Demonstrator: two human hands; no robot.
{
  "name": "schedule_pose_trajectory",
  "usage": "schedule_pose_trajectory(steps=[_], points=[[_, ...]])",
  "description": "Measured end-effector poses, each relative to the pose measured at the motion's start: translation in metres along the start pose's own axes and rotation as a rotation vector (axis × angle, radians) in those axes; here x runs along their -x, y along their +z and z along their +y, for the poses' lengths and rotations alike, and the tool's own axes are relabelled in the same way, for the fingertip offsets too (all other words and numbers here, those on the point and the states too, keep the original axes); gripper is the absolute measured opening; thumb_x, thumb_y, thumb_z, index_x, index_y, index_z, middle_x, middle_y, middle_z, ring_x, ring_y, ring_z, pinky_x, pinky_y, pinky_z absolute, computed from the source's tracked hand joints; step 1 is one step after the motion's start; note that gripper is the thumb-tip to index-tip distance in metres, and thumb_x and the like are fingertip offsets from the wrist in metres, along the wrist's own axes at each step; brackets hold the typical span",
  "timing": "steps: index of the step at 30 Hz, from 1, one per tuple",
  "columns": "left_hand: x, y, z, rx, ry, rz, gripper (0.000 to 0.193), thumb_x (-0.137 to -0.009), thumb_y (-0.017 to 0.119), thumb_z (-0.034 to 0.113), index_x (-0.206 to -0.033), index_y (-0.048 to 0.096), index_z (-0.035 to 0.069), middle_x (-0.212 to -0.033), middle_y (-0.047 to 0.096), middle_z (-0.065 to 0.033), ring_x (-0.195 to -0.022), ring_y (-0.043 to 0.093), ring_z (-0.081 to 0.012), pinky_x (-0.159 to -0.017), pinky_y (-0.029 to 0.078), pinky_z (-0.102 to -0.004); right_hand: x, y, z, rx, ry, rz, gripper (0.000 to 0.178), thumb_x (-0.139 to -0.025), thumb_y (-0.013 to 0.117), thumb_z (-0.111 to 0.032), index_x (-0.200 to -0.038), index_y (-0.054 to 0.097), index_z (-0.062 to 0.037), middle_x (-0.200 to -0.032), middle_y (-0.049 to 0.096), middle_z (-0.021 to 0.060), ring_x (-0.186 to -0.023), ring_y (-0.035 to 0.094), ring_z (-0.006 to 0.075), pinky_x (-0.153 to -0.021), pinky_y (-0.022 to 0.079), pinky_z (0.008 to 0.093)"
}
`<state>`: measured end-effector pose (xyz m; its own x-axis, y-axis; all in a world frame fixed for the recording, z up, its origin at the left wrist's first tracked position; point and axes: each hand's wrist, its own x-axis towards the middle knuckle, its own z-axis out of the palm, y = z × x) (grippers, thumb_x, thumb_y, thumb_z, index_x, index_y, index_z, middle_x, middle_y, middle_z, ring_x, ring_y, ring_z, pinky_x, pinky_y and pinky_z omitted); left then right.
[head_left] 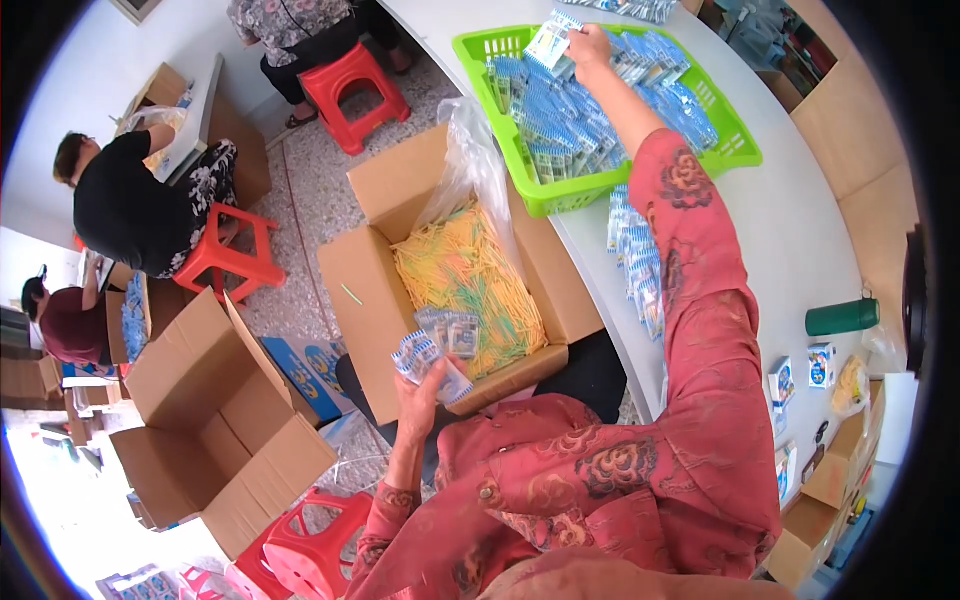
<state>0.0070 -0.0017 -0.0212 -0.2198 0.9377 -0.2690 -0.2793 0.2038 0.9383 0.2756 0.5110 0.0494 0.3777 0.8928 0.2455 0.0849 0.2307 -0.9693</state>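
Note:
My right hand (590,50) reaches to the far end of the table and grips a small white-and-blue packet (552,42) over the rim of a bright green basket (548,203). Many blue-and-white packets (570,110) fill that basket. Close to my body, my left hand (424,392) is closed round several similar clear, blue-edged packets (418,356). It is over the near edge of an open cardboard box (368,275) lined with clear plastic. Thin yellow and green plastic sticks (475,280) lie heaped inside, with a few clear packets (452,330) on top.
More packets (635,260) lie in a row on the white table (690,230) under my right arm. A green bottle (842,317) and small boxes (822,365) stand to the right. An open carton (215,440) sits at left, near red stools (325,545). Other people sit farther off.

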Motion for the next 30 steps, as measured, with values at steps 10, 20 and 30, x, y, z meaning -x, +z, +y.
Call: schedule_pose_trajectory(steps=[10,20,30], points=[[-0.008,0.012,0.006,-0.017,-0.109,0.014,0.022,-0.082,0.056,0.015,-0.091,0.056,-0.005,-0.078,0.063,-0.0124,-0.07,0.063,-0.0194,-0.065,0.052,-0.0314,0.018,0.033,0.008,0.401,-0.306,0.273,0.013,-0.067,0.057,-0.01,-0.078,0.059,-0.0045,-0.073,0.061,0.0144,-0.073,0.059,0.0316,-0.07,0.046,0.0386],[-0.004,0.021,0.014,-0.137,-0.048,-0.083,0.016,-0.082,0.055,0.012,-0.09,0.057,-0.003,-0.077,0.063,-0.009,-0.07,0.061,-0.016,-0.063,0.05,-0.0286,0.075,0.005,-0.008,1.511,-1.176,-0.526,0.024,-0.074,0.053,-0.009,-0.096,0.061,-0.0048,-0.111,0.051,0.0108,-0.108,0.044,0.0262,-0.09,0.035,0.0427],[0.001,0.02,0.018,-0.091,0.007,-0.026,0.014,-0.082,0.055,0.011,-0.087,0.057,-0.002,-0.075,0.062,-0.0074,-0.067,0.061,-0.0155,-0.061,0.05,-0.0275,0.073,0.004,0.007,1.549,-0.976,-0.517,0.032,-0.08,0.048,-0.017,-0.108,0.057,-0.0049,-0.116,0.05,0.0103,-0.117,0.036,0.0283,-0.09,0.034,0.0481]])
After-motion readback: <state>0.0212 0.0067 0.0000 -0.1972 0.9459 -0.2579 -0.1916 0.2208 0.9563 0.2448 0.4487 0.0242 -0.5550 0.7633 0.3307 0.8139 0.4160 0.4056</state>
